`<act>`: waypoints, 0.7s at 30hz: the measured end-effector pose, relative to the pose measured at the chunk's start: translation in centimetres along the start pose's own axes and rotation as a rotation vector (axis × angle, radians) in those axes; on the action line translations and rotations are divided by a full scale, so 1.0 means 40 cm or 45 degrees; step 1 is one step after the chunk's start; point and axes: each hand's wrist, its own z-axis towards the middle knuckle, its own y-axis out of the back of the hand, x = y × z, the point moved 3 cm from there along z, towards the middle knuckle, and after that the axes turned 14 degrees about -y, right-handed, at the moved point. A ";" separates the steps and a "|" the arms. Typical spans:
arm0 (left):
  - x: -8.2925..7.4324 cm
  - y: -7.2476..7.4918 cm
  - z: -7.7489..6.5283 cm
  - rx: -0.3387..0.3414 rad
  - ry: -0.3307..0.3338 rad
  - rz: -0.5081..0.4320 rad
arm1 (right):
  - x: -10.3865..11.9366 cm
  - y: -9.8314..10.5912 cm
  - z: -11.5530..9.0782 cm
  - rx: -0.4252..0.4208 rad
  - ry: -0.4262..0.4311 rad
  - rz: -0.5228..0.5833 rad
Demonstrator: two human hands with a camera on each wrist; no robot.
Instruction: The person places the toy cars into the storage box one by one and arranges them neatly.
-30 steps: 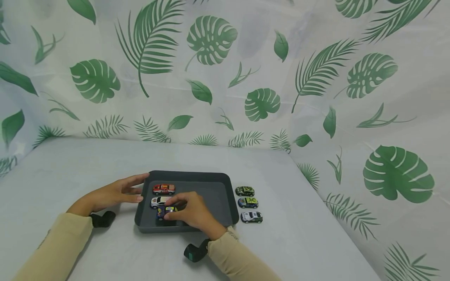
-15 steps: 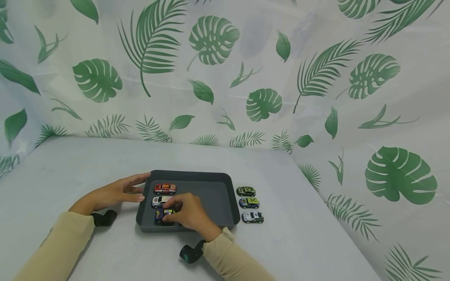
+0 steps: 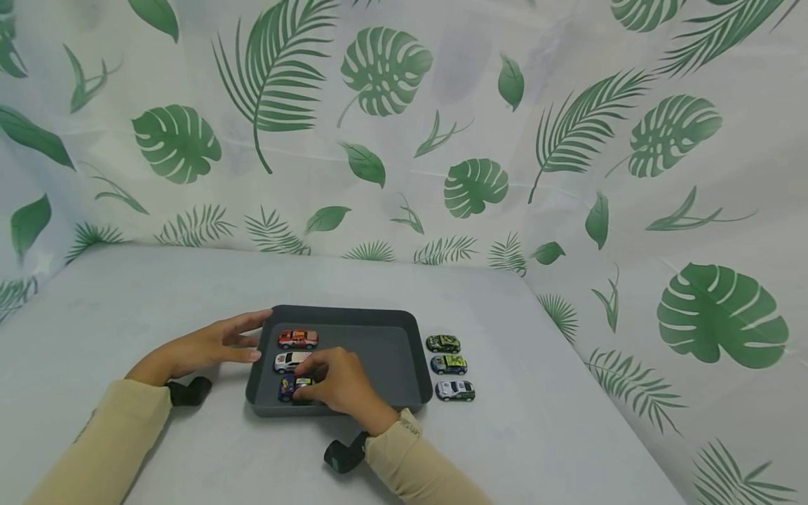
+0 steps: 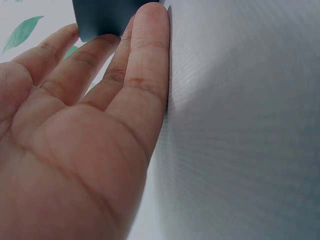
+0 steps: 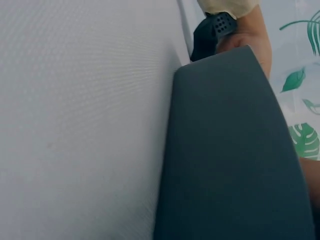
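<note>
Pinching a blue car (image 3: 287, 388) in the gray tray (image 3: 386, 352) with the right grip (image 3: 343, 382), beside a white car (image 3: 287, 362). Touching the tray's left end with a spread left grip (image 3: 211, 346).

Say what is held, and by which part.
The right hand pinches the dark blue toy car by its right half; the left hand merely touches the tray.

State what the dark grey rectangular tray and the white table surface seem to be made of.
The dark grey rectangular tray looks matte, probably plastic or coated metal: the right wrist view shows it smooth and evenly coloured. The white table surface looks dull, perhaps woven cloth or textured sheeting: both wrist views show fine ribbing.
</note>
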 end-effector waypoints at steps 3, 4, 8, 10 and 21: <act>0.002 0.000 0.000 0.002 0.004 0.007 | -0.005 0.006 0.004 0.030 0.002 0.036; 0.002 0.000 0.000 0.003 0.004 0.007 | -0.007 0.009 0.006 0.042 0.010 0.053; 0.000 0.001 0.002 0.006 -0.005 0.017 | -0.019 0.023 0.011 0.091 0.063 0.111; -0.002 0.001 0.003 0.006 -0.005 0.021 | -0.026 0.031 0.013 0.119 0.091 0.136; 0.001 -0.001 0.003 0.000 0.010 0.025 | -0.058 0.072 0.022 0.328 0.080 0.415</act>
